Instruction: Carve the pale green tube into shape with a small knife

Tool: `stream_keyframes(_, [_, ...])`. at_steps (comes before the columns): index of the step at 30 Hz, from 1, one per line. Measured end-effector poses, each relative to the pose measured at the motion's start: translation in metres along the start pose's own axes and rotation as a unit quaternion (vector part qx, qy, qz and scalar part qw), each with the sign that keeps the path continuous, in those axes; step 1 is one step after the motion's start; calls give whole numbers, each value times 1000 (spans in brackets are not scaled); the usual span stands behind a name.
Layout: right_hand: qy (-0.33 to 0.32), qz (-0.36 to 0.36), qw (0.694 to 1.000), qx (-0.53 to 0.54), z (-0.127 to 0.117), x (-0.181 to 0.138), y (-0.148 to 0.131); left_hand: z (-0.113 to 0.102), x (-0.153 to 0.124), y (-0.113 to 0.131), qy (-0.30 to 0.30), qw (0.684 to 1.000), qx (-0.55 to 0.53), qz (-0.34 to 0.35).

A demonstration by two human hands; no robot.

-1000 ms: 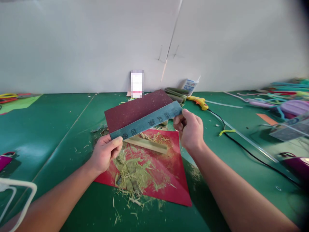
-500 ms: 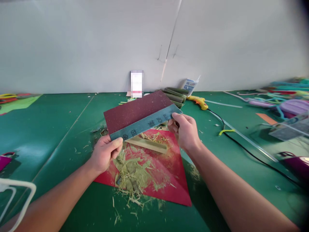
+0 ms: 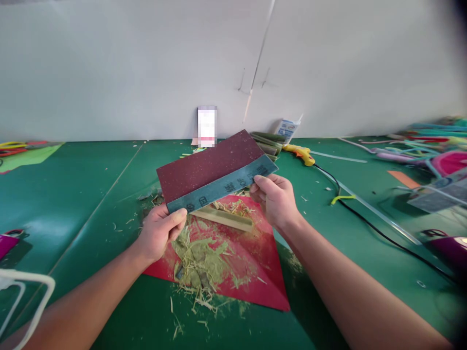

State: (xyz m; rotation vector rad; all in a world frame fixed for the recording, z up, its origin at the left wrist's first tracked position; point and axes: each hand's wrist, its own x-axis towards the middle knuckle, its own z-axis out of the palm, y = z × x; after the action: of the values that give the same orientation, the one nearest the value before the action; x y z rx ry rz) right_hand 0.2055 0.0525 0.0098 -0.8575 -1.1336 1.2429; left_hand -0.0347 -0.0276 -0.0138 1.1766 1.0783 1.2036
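Note:
Between both hands a sheet of sandpaper (image 3: 213, 167) is held up, its reddish-brown grit face showing and its lower edge folded over into a blue-grey printed strip. My left hand (image 3: 159, 231) pinches the lower left corner with the thumb on the strip. At the right part of the fold, my right hand (image 3: 275, 197) grips it, thumb on top. Below lies a split bamboo strip (image 3: 224, 218) on a red sheet (image 3: 266, 262). A heap of pale green shavings and dust (image 3: 200, 262) covers the red sheet's left part.
Bamboo pieces (image 3: 268, 143) lie behind the sandpaper, beside a yellow glue gun (image 3: 301, 153) whose black cord runs right. A phone (image 3: 207, 126) leans on the wall. Colourful strips (image 3: 430, 136) pile up at right. A white frame (image 3: 40, 279) stands at lower left.
The sandpaper's right end has risen and tilts a little more. My right thumb has shifted slightly left along the folded strip. The left hand is almost unmoved.

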Motion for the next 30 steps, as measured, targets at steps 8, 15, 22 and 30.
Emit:
stream_keyframes(8, [-49,37,998,-20,2,-2,-1,1,-1,1,2,1000,2,3])
stream_keyframes(15, [-41,46,998,-9,5,-4,0,1,-1,1,-2,1000,2,-2])
stream_keyframes(22, [-74,39,996,-32,3,-4,1,2,0,2,0,1000,0,-2])
stream_keyframes(30, [-100,75,992,-33,9,-9,-1,2,-1,3,-8,1000,13,-6])
